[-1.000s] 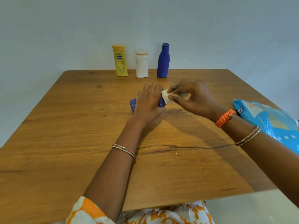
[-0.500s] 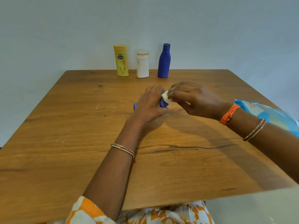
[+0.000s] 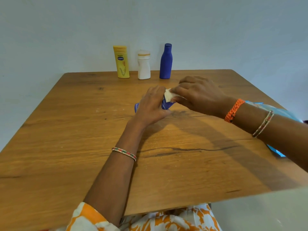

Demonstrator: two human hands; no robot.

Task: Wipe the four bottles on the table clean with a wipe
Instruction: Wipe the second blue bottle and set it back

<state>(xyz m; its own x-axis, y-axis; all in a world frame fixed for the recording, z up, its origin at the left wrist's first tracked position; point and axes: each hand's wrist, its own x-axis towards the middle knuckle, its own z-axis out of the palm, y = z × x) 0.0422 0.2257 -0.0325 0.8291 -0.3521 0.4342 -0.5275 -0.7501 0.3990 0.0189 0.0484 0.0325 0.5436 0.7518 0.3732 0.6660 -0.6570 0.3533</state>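
My left hand (image 3: 152, 105) grips a small blue bottle (image 3: 165, 105) lying sideways at the middle of the wooden table (image 3: 66, 147); most of that bottle is hidden under my fingers. My right hand (image 3: 198, 94) pinches a white wipe (image 3: 168, 95) and presses it on the bottle's right end. Three more bottles stand upright in a row at the far edge: a yellow bottle (image 3: 121, 62), a white bottle (image 3: 143, 65) and a tall blue bottle (image 3: 166, 61).
A blue wipes packet (image 3: 275, 112) lies at the table's right edge, mostly hidden behind my right forearm. A plain wall rises just behind the bottle row. The table's near edge runs above my patterned orange clothing (image 3: 166, 220).
My right hand has slid left with the wipe, further over the bottle's end. My right forearm now covers more of the wipes packet. My left hand keeps its hold.
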